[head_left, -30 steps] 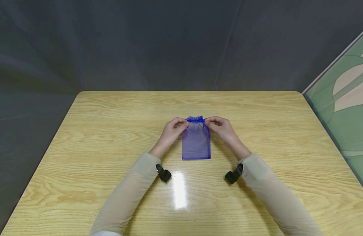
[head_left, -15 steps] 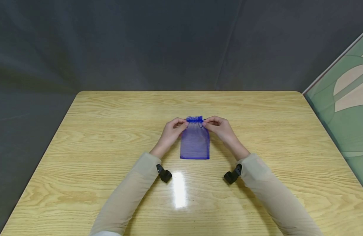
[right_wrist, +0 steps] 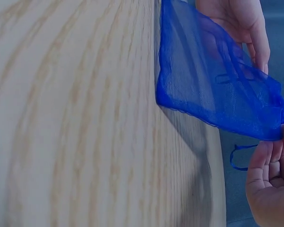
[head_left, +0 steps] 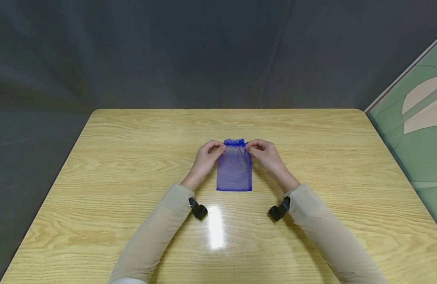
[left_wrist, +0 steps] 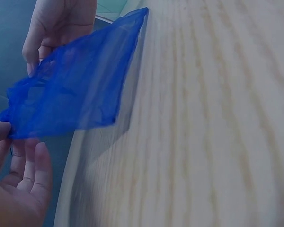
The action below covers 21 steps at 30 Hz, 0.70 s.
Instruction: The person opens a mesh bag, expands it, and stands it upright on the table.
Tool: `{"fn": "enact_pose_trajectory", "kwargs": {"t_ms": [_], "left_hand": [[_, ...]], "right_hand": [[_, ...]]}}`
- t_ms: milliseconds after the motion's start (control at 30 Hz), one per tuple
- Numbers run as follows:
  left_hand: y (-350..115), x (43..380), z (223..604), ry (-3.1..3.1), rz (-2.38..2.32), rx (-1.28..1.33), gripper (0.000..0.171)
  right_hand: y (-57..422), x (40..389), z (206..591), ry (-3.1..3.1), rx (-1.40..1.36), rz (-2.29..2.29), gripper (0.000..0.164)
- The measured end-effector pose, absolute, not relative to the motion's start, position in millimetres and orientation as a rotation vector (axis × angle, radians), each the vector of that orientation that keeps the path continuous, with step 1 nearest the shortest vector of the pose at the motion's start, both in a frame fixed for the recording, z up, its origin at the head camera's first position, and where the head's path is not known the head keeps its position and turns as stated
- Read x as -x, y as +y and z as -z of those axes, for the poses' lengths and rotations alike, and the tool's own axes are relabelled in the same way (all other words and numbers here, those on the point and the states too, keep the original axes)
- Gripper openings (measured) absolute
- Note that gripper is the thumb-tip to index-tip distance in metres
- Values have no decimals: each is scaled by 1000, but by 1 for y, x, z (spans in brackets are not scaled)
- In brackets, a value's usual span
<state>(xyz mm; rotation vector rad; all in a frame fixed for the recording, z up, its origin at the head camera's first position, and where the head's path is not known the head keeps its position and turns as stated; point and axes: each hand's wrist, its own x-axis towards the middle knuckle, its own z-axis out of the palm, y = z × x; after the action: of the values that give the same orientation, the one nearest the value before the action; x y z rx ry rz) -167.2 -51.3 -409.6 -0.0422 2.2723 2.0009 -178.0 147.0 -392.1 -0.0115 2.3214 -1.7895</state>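
A sheer blue drawstring pouch (head_left: 234, 171) is held between both hands, its gathered neck toward the far side of the table. My left hand (head_left: 205, 157) pinches the neck's left end between thumb and fingertips. At the opposite end, my right hand (head_left: 269, 157) pinches the neck near the drawstring. The right wrist view shows a thin blue ribbon loop (right_wrist: 234, 158) hanging by the right fingers. In the left wrist view the pouch (left_wrist: 90, 80) slants down, and its bottom edge is at or just above the wood. Nothing shows inside the translucent mesh.
The wooden table (head_left: 133, 165) extends around both forearms, with a bright light reflection near its middle. A dark curtain (head_left: 218, 55) hangs behind it. On the right stands a green patterned panel (head_left: 417, 118). A small black camera sits on each wrist.
Both hands keep their pinch on the pouch's neck. The pouch has shifted very slightly left, and the gathered top looks much the same.
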Motion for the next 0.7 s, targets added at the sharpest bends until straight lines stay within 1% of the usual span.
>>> {"fn": "enact_pose_trajectory", "kwargs": {"t_ms": [267,400,533,700], "left_hand": [[-54,168,409,2271,-2057,89,21],[-55,167,409,2257,-2068,95,22],[-55,166,408,2255,-2072,84,23],[-55,167,408,2263,-2073,84,22]], "right_hand": [[152,178,391,2315,-9,1815,19],[153,178,391,2298,-7,1805,28],[153,177,391,2299,-11,1796,34],[151,177,391,2306,-13,1818,32]]}}
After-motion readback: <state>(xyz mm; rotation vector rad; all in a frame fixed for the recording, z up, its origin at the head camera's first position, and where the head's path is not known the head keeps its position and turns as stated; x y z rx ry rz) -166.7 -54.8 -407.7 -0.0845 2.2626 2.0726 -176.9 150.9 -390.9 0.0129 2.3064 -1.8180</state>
